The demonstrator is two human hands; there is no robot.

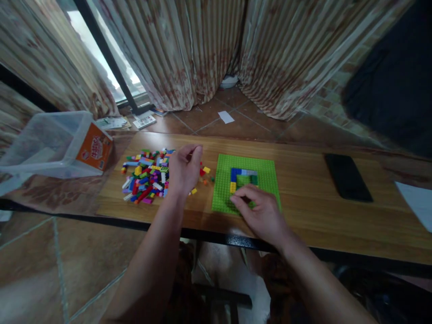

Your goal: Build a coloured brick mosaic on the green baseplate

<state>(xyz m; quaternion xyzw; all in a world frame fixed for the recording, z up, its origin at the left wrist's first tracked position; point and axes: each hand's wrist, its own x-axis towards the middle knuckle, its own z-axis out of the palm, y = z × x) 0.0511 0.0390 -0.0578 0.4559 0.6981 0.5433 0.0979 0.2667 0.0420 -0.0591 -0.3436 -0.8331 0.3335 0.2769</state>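
My left hand (185, 173) hovers at the right side of a pile of mixed toy building bricks (144, 173). Its fingers are curled into a pinch, and whatever may be between them is too small to make out. A green studded baseplate (222, 167) lies on the table to the right of the pile. On it blue bricks (233, 173), a grey-blue brick (249, 172), a dark green brick (254, 179) and yellow bricks (233, 186) form a frame outline. My right hand (263, 209) is over the plate's front part, thumb and forefinger closed beside the yellow bricks, covering the outline's near side.
A few loose bricks (207, 170) lie between pile and baseplate. A clear plastic bin (60, 148) with an orange label stands at the left. A black phone (348, 177) and white paper (416, 202) lie on the right of the wooden table (303, 180). Curtains hang behind.
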